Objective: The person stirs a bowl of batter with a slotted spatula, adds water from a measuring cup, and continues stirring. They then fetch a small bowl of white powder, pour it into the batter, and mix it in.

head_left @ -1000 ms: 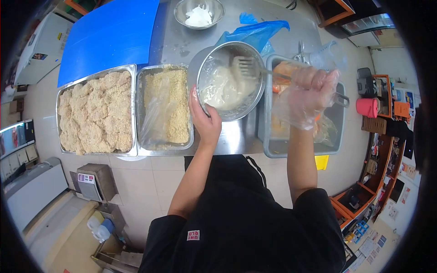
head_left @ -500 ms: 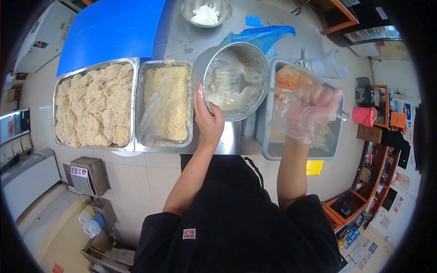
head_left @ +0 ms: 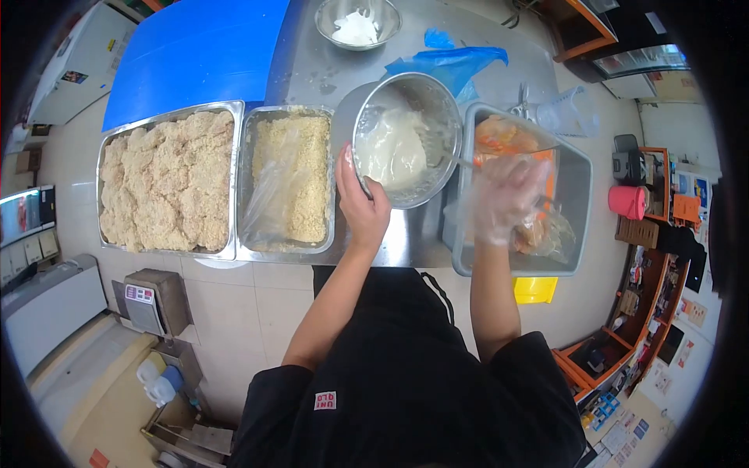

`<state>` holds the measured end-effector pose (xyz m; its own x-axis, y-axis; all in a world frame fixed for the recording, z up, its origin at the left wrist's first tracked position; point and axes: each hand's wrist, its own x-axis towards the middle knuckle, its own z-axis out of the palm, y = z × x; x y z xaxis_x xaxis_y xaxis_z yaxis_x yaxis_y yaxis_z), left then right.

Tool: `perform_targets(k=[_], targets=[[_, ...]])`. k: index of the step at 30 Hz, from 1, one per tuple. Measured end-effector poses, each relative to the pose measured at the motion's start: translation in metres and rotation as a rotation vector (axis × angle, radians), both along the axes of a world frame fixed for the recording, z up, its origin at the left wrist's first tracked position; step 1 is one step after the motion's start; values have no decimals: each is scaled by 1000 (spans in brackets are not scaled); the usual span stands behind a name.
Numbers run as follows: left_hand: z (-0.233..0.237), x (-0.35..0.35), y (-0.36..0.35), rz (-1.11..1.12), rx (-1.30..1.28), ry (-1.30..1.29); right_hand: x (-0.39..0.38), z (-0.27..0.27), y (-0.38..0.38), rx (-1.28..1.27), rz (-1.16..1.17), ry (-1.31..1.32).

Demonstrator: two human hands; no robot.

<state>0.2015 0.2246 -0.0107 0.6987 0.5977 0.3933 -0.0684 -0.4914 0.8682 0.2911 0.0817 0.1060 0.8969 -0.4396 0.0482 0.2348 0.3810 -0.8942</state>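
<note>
My left hand (head_left: pixel 363 195) is bare and grips the near-left rim of a deep metal bowl (head_left: pixel 355 117), which tips toward me. Pale, runny batter (head_left: pixel 394 152) lies inside it. In a clear plastic glove, my right hand (head_left: pixel 511 195) is closed on the handle of a metal whisk (head_left: pixel 462 161). The whisk's head, blurred by motion, rests at the bowl's right inner wall. Beneath my right hand stands a grey tub (head_left: pixel 573 210) holding plastic bags with orange contents (head_left: pixel 507 134).
Left of the bowl are a tray of crumbs (head_left: pixel 308 187) with a clear bag on it and a larger tray of breaded pieces (head_left: pixel 168 183). Behind are a blue board (head_left: pixel 203 58), a small bowl of white powder (head_left: pixel 359 30), a blue bag (head_left: pixel 460 64) and a clear jug (head_left: pixel 563 113).
My right hand has moved left and slightly down, bringing the whisk from the middle of the batter to the bowl's right side. My left hand keeps its hold on the rim.
</note>
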Motion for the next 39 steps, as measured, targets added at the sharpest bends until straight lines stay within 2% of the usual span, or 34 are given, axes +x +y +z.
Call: perform_targets(k=[2,5,11,13,15,17,20,23,26,29,32,35,37,39], targets=[[3,4,3,-21,-2,23,-16,11,4,63,143,-23],[2,0,0,-44,-30,39,-4,33,-12,85,94,-103],[3,3,-1,-21,-24,24,-13,21,-8,49,242,-115],[1,-5,-2,-35,-23,45,-4,20,-4,-23,10,-98],[2,-3,-2,-34,-31,29,-2,18,-2,-54,-1,-76],[1,-1,-1,-16,-26,11,-8,7,0,-49,214,-34],[-1,-6,-1,-16,-2,21,1,31,-8,34,121,-41],[1,-5,-3,-1,-26,25,-1,11,3,21,117,49],[-2,-3,-2,4,-28,34,-9,28,-3,75,273,-45],[-2,-6,-4,-4,-22,41,3,33,5,47,0,-70],[0,-5,-4,-4,-41,38,-10,2,-8,-25,361,-79],[-1,-5,-3,6,-14,40,-3,30,-16,154,215,-98],[-1,-6,-4,3,2,36,0,15,0,-134,0,35],[2,-5,-4,5,-10,28,-1,17,4,-169,11,53]])
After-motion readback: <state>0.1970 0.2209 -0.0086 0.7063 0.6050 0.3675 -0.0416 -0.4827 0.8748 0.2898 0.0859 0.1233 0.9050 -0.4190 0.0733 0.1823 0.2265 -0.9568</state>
